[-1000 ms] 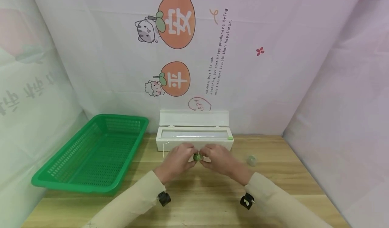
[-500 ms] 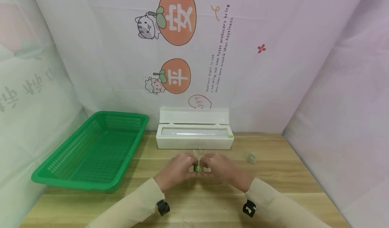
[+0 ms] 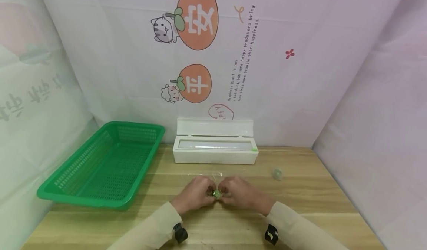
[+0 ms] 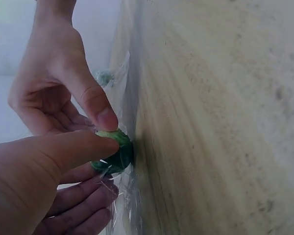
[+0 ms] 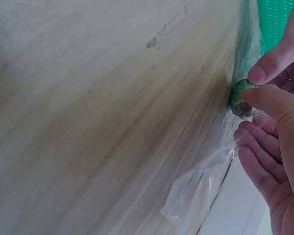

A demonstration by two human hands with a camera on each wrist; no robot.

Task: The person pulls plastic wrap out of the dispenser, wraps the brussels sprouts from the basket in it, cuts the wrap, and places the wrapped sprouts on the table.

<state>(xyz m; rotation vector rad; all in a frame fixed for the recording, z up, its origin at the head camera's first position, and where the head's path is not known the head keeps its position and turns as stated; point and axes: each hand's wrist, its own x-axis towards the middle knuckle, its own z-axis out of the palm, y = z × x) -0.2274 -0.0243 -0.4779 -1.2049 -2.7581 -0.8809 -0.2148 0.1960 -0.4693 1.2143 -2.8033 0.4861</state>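
Note:
A small green Brussels sprout (image 3: 217, 194), its brown stem end showing in the right wrist view, sits low over the table between both hands. Clear cling film (image 5: 196, 181) spreads on the table around and beneath it. My left hand (image 3: 197, 194) pinches the sprout from the left, thumb on top in the left wrist view. From the right, my right hand (image 3: 240, 192) pinches it too, with fingers in the film. The hands nearly touch. Another sprout (image 3: 277, 174), apparently wrapped in film, lies to the right.
Behind the hands stands a white cling film dispenser (image 3: 215, 156), its lid raised and a roll inside. A green plastic basket (image 3: 133, 189) is at the left of the wooden table (image 3: 300, 213). Printed cloth (image 3: 267, 94) hangs at the back and sides.
Both hands have drawn the sprout and film away from the dispenser, towards the body, and lowered them to the table. The film now lies spread in front of the dispenser.

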